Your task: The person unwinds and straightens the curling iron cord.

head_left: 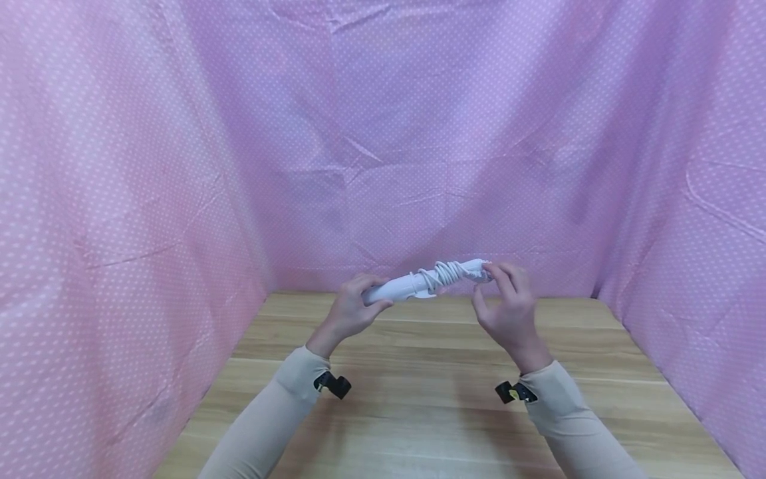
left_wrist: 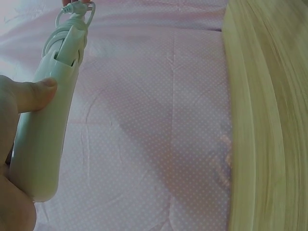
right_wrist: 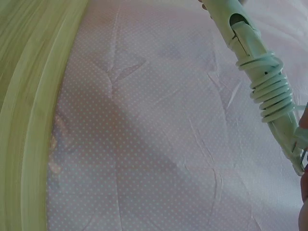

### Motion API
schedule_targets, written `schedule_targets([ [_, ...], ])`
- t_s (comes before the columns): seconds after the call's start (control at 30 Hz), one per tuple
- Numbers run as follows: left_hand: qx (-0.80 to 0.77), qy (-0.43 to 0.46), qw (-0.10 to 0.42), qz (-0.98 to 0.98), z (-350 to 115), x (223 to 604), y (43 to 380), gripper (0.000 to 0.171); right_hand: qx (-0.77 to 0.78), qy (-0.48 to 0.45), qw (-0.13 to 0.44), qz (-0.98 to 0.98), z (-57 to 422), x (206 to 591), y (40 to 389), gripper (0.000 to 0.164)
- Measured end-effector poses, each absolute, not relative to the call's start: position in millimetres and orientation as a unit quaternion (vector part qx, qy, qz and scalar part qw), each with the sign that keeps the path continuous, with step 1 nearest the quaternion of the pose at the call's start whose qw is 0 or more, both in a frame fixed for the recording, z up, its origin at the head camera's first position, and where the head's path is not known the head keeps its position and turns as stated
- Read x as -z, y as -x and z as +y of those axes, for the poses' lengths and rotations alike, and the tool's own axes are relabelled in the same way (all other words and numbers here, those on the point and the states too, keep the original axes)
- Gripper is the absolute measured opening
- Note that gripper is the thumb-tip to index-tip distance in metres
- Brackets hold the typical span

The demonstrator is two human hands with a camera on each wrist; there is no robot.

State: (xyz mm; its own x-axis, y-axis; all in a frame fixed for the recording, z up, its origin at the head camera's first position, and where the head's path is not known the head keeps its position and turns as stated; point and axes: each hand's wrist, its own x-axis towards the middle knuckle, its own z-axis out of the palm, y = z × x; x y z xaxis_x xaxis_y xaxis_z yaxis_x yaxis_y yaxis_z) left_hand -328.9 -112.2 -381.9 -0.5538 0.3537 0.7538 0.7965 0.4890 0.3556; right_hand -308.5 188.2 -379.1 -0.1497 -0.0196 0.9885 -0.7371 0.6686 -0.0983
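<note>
A long white corded appliance, which looks like a hair iron (head_left: 395,289), is held up above the table, slightly tilted with its right end higher. Its white cord (head_left: 447,273) is wound in several turns round the narrower part. My left hand (head_left: 353,305) grips the thick rounded end, the thumb (left_wrist: 36,95) lying along the casing in the left wrist view. At the other end my right hand (head_left: 509,309) pinches the cord's plug (right_wrist: 301,138) between thumb and fingers. Most of the right hand is outside the right wrist view.
Below the hands lies a wood-grain table (head_left: 419,412). Pink cloth with white dots (head_left: 389,133) hangs behind the table and along both sides. Each wrist carries a small black camera mount (head_left: 332,384).
</note>
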Motion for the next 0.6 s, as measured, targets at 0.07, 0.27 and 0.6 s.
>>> schedule_targets([
  [0.07, 0.359, 0.356, 0.31, -0.805, -112.4, 382.1, 328.3, 0.036, -0.297, -0.288, 0.595, -0.689, 186.5, 379.4, 309.0, 0.037],
  [0.27, 0.37, 0.354, 0.305, -0.803, -114.2, 381.6, 325.2, 0.036, -0.298, -0.289, 0.605, -0.679, 185.1, 379.8, 312.1, 0.032],
  [0.6, 0.365, 0.351, 0.293, -0.811, -116.8, 380.5, 321.1, 0.035, -0.311, -0.301, 0.621, -0.654, 186.0, 381.9, 314.8, 0.028],
])
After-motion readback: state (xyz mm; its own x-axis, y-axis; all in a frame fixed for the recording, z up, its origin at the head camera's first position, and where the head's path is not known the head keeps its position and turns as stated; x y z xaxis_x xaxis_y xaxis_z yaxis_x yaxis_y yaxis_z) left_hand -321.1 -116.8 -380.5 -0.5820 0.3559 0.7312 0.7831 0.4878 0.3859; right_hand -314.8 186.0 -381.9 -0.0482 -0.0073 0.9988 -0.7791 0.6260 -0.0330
